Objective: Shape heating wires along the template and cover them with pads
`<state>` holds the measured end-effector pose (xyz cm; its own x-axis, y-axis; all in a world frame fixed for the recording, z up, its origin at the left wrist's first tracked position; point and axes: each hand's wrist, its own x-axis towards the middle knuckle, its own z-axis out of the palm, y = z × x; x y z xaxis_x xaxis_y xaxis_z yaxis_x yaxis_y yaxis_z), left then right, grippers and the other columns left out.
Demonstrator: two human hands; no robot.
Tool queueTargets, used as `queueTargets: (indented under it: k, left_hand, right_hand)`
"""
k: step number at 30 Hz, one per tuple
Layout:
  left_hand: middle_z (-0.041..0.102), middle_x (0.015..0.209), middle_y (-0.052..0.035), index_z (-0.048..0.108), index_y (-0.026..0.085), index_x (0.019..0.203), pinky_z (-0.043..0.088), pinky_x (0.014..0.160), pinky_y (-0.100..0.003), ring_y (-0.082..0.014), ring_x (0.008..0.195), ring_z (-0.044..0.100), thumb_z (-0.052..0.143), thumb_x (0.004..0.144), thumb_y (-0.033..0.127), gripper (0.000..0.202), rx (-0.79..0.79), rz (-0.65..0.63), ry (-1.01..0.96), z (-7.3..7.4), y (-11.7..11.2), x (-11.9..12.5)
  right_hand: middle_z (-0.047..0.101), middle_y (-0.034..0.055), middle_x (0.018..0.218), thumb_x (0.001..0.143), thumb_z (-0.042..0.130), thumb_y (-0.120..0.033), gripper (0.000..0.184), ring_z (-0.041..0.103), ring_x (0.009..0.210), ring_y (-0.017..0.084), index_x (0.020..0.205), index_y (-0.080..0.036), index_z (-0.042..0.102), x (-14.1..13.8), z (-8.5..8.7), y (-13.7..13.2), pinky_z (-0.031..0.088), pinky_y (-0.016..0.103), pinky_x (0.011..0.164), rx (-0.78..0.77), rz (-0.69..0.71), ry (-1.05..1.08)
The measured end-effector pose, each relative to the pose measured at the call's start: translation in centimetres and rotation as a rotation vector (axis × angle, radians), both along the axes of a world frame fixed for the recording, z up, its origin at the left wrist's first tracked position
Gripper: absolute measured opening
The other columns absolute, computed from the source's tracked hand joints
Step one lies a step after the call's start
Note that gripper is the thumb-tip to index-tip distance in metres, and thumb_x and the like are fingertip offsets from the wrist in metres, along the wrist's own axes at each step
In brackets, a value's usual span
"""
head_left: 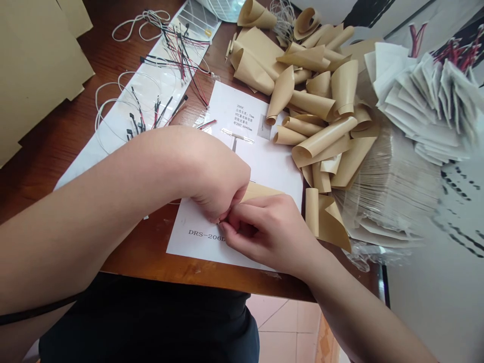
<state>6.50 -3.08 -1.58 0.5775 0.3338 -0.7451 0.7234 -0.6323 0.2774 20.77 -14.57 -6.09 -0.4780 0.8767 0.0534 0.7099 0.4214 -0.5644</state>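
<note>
My left hand point(212, 176) and my right hand point(266, 229) meet over a white printed sheet point(264, 161) near the table's front edge. Both are closed in a pinch on a tan piece of backing paper point(260, 191), which pokes out between them. The fingertips touch at the paper's near corner. What lies under the hands is hidden.
A heap of curled tan paper strips point(317, 96) lies behind and to the right. A stack of clear-wrapped sheets point(393, 186) and folded white pieces point(423, 96) sit at the right. Wires with red and black leads point(170, 65) lie at the back left. Tan cardboard point(34, 65) covers the far left.
</note>
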Motion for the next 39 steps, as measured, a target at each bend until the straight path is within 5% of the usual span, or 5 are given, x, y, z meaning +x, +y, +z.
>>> queueTargets:
  k: [9, 16, 22, 39]
  left_hand:
    - [0.070, 0.082, -0.0026, 0.075, 0.022, 0.091, 0.051, 0.100, -0.056, -0.0385, 0.110, 0.068, 0.060, 0.069, 0.033, 0.029, -0.015, 0.029, 0.055, 0.02, -0.05, 0.04]
    - [0.060, 0.065, -0.0015, 0.069, 0.019, 0.072, 0.049, 0.099, -0.060, -0.0408, 0.110, 0.067, 0.056, 0.074, 0.036, 0.021, -0.074, 0.198, -0.087, -0.07, -0.07, 0.03]
    - [0.063, 0.065, 0.0005, 0.074, 0.020, 0.082, 0.051, 0.095, -0.057, -0.0365, 0.101, 0.069, 0.059, 0.067, 0.032, 0.024, -0.010, -0.012, 0.009, -0.08, 0.02, 0.10]
    - [0.066, 0.069, 0.0015, 0.076, 0.022, 0.089, 0.053, 0.095, -0.054, -0.0314, 0.095, 0.072, 0.060, 0.071, 0.031, 0.026, 0.032, -0.026, 0.051, -0.03, -0.11, 0.19]
  right_hand:
    - [0.049, -0.0065, 0.053, 0.085, 0.060, -0.016, 0.027, 0.037, 0.048, 0.006, 0.060, -0.019, 0.051, -0.07, 0.07, 0.06, 0.027, 0.024, 0.051, 0.015, -0.001, 0.002]
    - [0.049, -0.0064, 0.053, 0.085, 0.059, -0.016, 0.028, 0.037, 0.048, 0.006, 0.059, -0.019, 0.050, -0.06, -0.21, 0.04, 0.027, 0.023, 0.051, 0.021, -0.005, 0.000]
    - [0.048, -0.0062, 0.053, 0.085, 0.060, -0.016, 0.027, 0.037, 0.048, 0.006, 0.060, -0.019, 0.050, -0.13, -0.13, -0.07, 0.027, 0.023, 0.051, 0.026, -0.004, -0.001]
    - [0.048, -0.0070, 0.053, 0.084, 0.061, -0.016, 0.027, 0.037, 0.048, 0.005, 0.060, -0.019, 0.049, -0.12, -0.17, -0.09, 0.027, 0.023, 0.050, 0.038, 0.000, 0.001]
